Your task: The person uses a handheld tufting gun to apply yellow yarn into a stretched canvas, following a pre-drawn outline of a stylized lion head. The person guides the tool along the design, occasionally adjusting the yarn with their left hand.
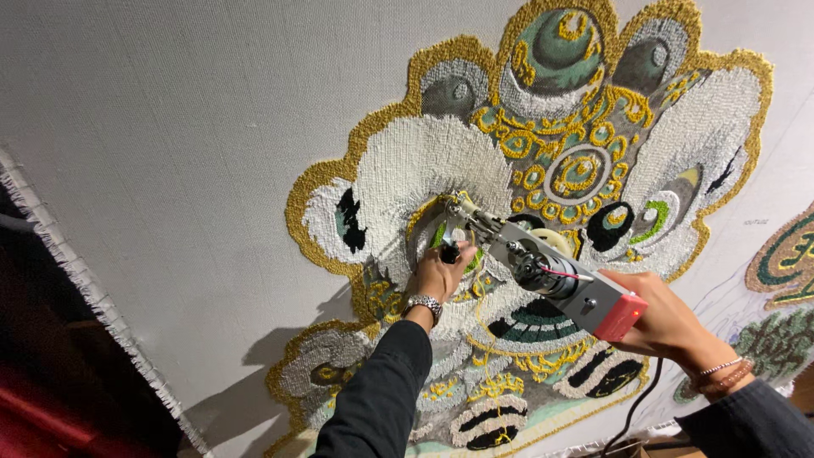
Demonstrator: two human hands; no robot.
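A grey tufting gun (pixel 543 270) with a pink rear end points its needle tip at the stretched cloth (pixel 186 144). My left hand (pixel 438 274), with a metal watch on the wrist, grips the gun's black front handle close to the cloth. My right hand (pixel 666 318) holds the pink rear grip; thin bracelets sit on that wrist. The needle rests on a tufted pattern (pixel 560 153) of white, gold, grey, green and black yarn, near a green and yellow ring. A yellow strand runs into the gun.
A black cord (pixel 632 411) hangs from the gun toward the bottom edge. The cloth's frayed edge (pixel 76 271) runs down the left, with dark space beyond. Another tufted motif (pixel 784 259) shows at the right edge.
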